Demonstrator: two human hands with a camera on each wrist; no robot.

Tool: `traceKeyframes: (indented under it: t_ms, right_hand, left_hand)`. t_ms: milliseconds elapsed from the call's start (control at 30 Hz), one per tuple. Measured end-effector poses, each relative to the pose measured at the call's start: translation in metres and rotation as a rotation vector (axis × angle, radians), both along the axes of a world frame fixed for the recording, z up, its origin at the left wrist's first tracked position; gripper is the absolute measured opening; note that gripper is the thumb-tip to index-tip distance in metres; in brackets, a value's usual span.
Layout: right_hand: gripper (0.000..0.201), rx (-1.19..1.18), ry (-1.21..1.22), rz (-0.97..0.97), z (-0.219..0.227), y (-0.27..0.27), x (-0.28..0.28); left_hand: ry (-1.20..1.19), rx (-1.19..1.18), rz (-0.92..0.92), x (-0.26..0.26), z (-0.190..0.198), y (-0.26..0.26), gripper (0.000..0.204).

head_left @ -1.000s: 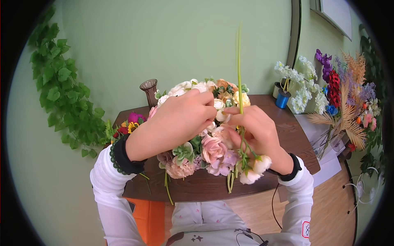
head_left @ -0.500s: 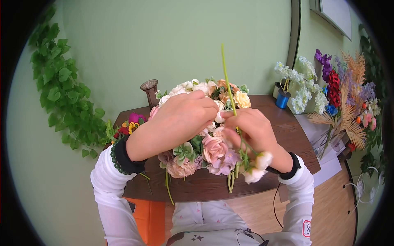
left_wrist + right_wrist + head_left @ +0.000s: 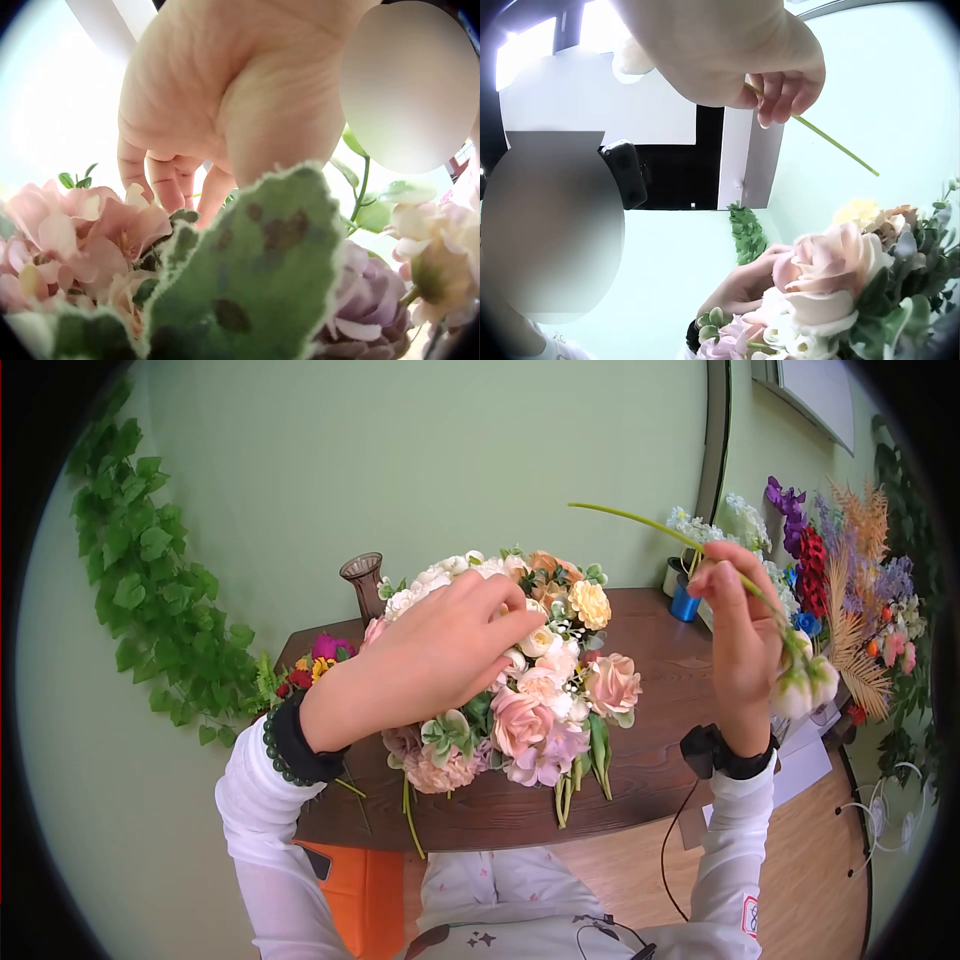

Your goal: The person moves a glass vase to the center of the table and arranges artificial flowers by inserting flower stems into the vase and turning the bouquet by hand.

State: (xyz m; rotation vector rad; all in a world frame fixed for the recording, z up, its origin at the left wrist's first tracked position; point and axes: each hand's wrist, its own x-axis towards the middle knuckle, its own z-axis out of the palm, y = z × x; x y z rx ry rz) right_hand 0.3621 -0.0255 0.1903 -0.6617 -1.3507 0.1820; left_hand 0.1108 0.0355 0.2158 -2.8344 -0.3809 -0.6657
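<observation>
My right hand (image 3: 745,635) is raised at the right, fingers curled round the green stem (image 3: 640,518) of a white flower spray (image 3: 805,685). Its bare stem end points left and its blooms hang below the hand. My left hand (image 3: 440,640) is bent over the bouquet (image 3: 520,725), fingers pointing down among the blooms. In the left wrist view its fingers (image 3: 169,191) go down behind a fuzzy green leaf (image 3: 255,262); I cannot tell whether they hold a stem. A pink rose (image 3: 612,685) sits at the bouquet's right side.
The bouquet stands on a dark wooden table (image 3: 680,730), with loose green stems at the front edge. Behind it is a brown glass vase (image 3: 362,580). Small bright flowers (image 3: 325,650) lie at the left. A blue spool (image 3: 684,603) and many mixed flowers (image 3: 815,570) stand at the right.
My right hand has moved away from the bouquet, up and to the right, with the white flower spray, whose stem tilted from upright to slanting left. The left hand stays over the bouquet.
</observation>
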Motion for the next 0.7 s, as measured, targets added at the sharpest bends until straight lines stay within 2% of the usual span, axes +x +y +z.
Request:
traceKeyframes:
  t_ms: [167, 367, 433, 700]
  right_hand:
    - [0.032, 0.129, 0.114, 0.026, 0.003, -0.001, 0.012]
    - [0.036, 0.238, 0.076, 0.064, 0.009, -0.007, 0.016]
    - [0.034, 0.273, -0.019, 0.083, 0.012, -0.010, 0.018]
    - [0.031, 0.061, -0.206, -0.019, 0.013, -0.014, -0.009]
  left_hand:
    - [0.070, -0.003, 0.012, -0.001, 0.002, -0.005, 0.029]
    - [0.092, 0.080, -0.008, -0.006, 0.001, -0.004, 0.028]
    - [0.105, 0.067, -0.002, -0.007, 0.002, -0.006, 0.028]
    - [0.138, 0.050, 0.013, -0.006, 0.004, -0.008, 0.027]
